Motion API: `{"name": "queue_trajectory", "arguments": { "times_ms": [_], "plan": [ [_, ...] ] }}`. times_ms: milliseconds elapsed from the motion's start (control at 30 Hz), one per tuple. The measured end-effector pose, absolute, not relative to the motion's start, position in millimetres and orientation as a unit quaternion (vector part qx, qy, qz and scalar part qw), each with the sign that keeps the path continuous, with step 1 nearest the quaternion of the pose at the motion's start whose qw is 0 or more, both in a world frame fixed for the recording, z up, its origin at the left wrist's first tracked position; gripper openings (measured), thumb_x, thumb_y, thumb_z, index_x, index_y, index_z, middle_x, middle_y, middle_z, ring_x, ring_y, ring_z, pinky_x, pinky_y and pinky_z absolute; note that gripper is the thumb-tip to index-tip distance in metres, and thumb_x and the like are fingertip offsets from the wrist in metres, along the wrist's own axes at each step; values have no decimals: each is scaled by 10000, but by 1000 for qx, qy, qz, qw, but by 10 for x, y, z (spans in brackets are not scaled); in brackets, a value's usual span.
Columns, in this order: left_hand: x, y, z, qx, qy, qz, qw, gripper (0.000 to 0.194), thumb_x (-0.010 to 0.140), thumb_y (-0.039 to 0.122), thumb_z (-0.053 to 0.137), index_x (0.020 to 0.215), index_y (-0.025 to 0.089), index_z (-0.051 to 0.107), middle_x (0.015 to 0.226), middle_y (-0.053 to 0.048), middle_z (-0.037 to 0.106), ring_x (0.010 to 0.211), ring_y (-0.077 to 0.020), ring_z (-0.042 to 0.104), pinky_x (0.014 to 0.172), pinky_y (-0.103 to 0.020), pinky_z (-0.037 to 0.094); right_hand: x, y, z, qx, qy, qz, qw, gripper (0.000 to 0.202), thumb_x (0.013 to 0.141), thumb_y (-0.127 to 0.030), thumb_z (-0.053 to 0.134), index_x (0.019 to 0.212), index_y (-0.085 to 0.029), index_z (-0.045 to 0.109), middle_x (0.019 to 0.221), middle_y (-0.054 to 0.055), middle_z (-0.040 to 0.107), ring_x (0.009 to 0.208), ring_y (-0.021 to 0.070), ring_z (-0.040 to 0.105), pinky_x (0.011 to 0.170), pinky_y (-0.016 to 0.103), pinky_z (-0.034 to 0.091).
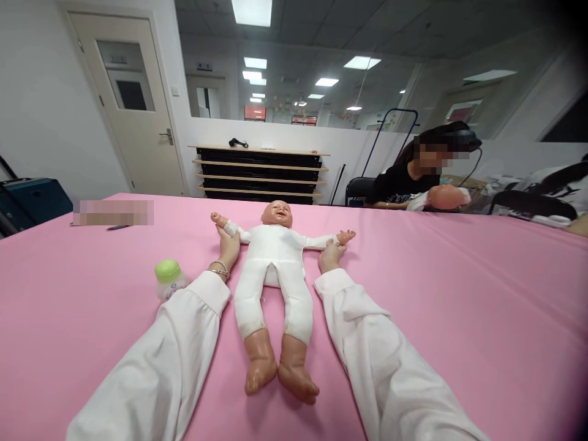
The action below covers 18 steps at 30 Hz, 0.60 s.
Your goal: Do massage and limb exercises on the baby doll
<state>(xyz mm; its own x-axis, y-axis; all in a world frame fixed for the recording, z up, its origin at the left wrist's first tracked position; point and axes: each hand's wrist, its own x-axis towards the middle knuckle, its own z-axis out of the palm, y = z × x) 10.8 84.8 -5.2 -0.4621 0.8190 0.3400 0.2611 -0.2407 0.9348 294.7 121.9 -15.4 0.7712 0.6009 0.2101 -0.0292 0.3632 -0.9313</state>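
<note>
A baby doll [277, 245] with a white cloth body lies on its back on the pink table cover [413, 294], its head away from me and its bare feet towards me. Both of its arms are stretched out sideways. My left hand [228, 245] is closed round the doll's forearm on the left side, just below its small hand. Round the other forearm, near the wrist, my right hand [331, 254] is closed. A jar with a green lid [168, 271] stands left of my left forearm, which partly hides it.
Across the table at the right sits a person in black [404, 177] with another doll [446, 196]. A blurred patch covers something at the far left, with a dark pen-like object [118, 228] beside it. Behind the table stands a low shelf rack [261, 164].
</note>
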Motion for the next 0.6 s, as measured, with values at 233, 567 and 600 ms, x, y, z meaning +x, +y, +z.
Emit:
{"name": "queue_trajectory", "arguments": {
  "times_ms": [233, 567, 600],
  "plan": [
    [278, 807, 46, 638, 599, 483, 36, 716, 829, 181, 405, 1466, 153, 79, 1292, -140, 480, 1027, -260, 502, 891, -418, 419, 2619, 979, -64, -458, -629, 39, 628, 485, 826, -221, 401, 1310, -195, 391, 1325, 117, 414, 1221, 190, 416, 1030, 407, 345],
    [328, 859, 68, 749, 574, 319, -91, 587, 834, 101, 324, 1374, 325, 378, 1346, -67, 442, 934, -235, 425, 874, -403, 401, 2499, 855, 108, -374, -810, -74, 445, 411, 872, -210, 415, 1250, -330, 525, 1223, 51, 505, 1154, 219, 414, 987, 432, 333],
    [326, 861, 68, 748, 575, 318, -88, 584, 835, 104, 322, 1371, 329, 382, 1347, -68, 440, 933, -235, 424, 869, -403, 403, 2501, 848, 112, -374, -812, -75, 441, 400, 874, -225, 422, 1245, -328, 529, 1216, 53, 508, 1145, 221, 416, 983, 432, 335]
  ]
}}
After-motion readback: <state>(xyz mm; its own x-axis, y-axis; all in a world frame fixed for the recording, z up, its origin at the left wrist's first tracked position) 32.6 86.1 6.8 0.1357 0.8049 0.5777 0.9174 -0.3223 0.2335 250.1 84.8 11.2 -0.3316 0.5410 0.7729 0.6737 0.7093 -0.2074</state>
